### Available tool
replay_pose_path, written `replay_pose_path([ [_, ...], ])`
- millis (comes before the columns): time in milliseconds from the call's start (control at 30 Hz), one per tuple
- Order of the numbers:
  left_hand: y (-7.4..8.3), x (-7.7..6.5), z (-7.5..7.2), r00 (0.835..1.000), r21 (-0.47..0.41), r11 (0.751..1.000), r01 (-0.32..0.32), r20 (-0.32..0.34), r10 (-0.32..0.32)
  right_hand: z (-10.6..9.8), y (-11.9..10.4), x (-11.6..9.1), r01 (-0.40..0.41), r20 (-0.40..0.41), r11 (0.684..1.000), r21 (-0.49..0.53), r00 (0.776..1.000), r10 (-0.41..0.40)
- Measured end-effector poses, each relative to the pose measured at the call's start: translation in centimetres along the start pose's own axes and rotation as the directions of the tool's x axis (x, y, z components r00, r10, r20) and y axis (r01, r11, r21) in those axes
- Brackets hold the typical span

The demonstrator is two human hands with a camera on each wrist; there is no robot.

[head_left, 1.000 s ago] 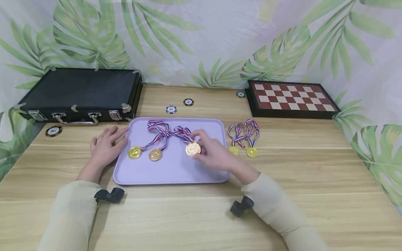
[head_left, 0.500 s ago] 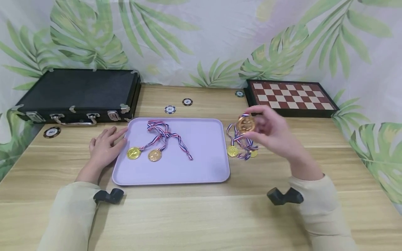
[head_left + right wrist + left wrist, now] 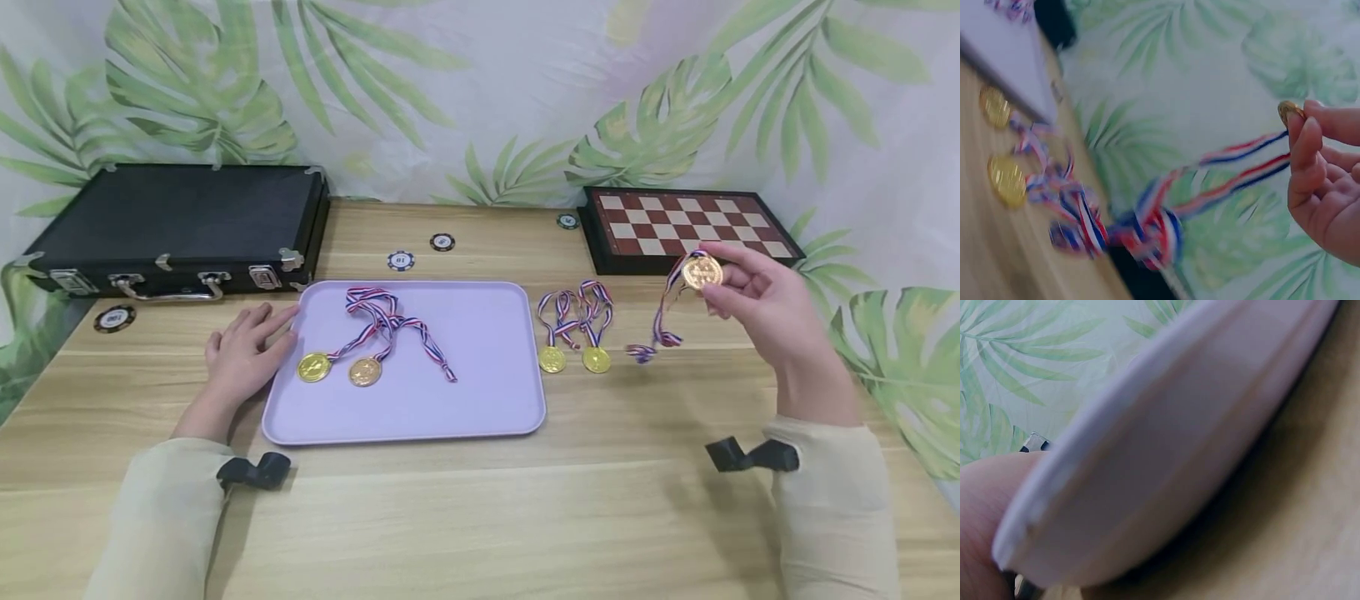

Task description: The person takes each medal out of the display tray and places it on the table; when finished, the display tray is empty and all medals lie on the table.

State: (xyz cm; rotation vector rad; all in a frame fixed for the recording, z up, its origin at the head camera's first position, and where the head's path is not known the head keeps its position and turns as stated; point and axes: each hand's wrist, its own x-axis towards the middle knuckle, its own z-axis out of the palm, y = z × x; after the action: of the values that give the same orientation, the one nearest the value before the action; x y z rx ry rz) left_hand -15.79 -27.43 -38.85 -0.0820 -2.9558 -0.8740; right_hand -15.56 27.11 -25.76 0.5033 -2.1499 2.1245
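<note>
– Watching this too? The right hand (image 3: 783, 325) is carrying a medal (image 3: 702, 272) off the tray (image 3: 480, 417), now out past the pair (image 3: 597, 359) on the table (image 3: 480, 525), ribbon (image 3: 667, 339) dangling.
– Yep, thumb and fingertips are pinching its rim. The left hand (image 3: 243, 352) is just resting beside the tray's left edge, fingers spread.
– So I'd say the tray's load is shrinking: only two medals (image 3: 365, 372) are lying there now.

the held medal (image 3: 702, 272) is too small to read; its ribbon (image 3: 1154, 231) blurs in the right wrist view, whose edge crops the right hand (image 3: 1330, 181). left wrist view: tray (image 3: 1147, 450) blurred, left hand (image 3: 985, 512) cut off.
</note>
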Motion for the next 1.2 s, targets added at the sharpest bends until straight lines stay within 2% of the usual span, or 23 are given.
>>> replay_pose_path([
  [67, -0.1, 0.0, 0.0, 1.0, 0.0, 1.0, -0.003, -0.006, 0.003, -0.6, 1.0, 1.2, -0.091, -0.071, 0.995, -0.031, 0.994, 0.088],
  [133, -0.1, -0.1, -0.1, 1.0, 0.002, 1.0, -0.007, -0.011, 0.007, -0.9, 2.0, 2.4, -0.153, -0.122, 0.988, -0.014, 0.981, 0.151],
  [200, -0.1, -0.1, 0.0, 1.0, 0.001, 1.0, -0.006, -0.009, 0.006, -0.9, 3.1, 3.3, -0.191, -0.153, 0.981, -0.038, 0.971, 0.183],
  [267, 0.0, -0.2, 0.0, 1.0, 0.001, 1.0, -0.006, -0.004, 0.006, -0.8, 4.3, 3.6, -0.239, -0.158, 0.965, -0.108, 0.963, 0.221],
  [333, 0.0, -0.2, 0.1, 1.0, 0.0, 1.0, -0.005, -0.001, 0.005, -0.5, 5.5, 3.4, -0.297, -0.136, 0.935, -0.192, 0.952, 0.275],
  [433, 0.1, -0.1, 0.2, 1.0, -0.002, 1.0, -0.007, -0.002, 0.007, -0.1, 7.3, 2.4, -0.359, -0.083, 0.868, -0.343, 0.932, 0.353],
  [533, 0.2, -0.1, 0.1, 1.0, -0.001, 1.0, -0.006, -0.003, 0.006, 0.0, 8.8, 1.1, -0.369, -0.006, 0.841, -0.397, 0.917, 0.399],
  [733, 0.1, -0.1, 0.0, 1.0, 0.004, 1.0, 0.002, 0.0, -0.002, -0.3, 10.3, -0.6, -0.359, 0.096, 0.834, -0.419, 0.896, 0.434],
  [867, 0.1, -0.1, -0.1, 1.0, 0.002, 1.0, -0.002, -0.006, 0.002, -0.4, 10.5, -1.2, -0.328, 0.128, 0.806, -0.493, 0.889, 0.439],
  [1067, 0.1, -0.1, 0.0, 1.0, 0.002, 1.0, -0.002, -0.003, 0.002, -0.6, 10.9, -1.6, -0.275, 0.151, 0.739, -0.615, 0.879, 0.452],
  [1200, 0.2, -0.1, 0.0, 1.0, 0.005, 1.0, 0.003, 0.001, -0.003, -0.8, 11.0, -1.8, -0.245, 0.16, 0.729, -0.64, 0.885, 0.438],
])
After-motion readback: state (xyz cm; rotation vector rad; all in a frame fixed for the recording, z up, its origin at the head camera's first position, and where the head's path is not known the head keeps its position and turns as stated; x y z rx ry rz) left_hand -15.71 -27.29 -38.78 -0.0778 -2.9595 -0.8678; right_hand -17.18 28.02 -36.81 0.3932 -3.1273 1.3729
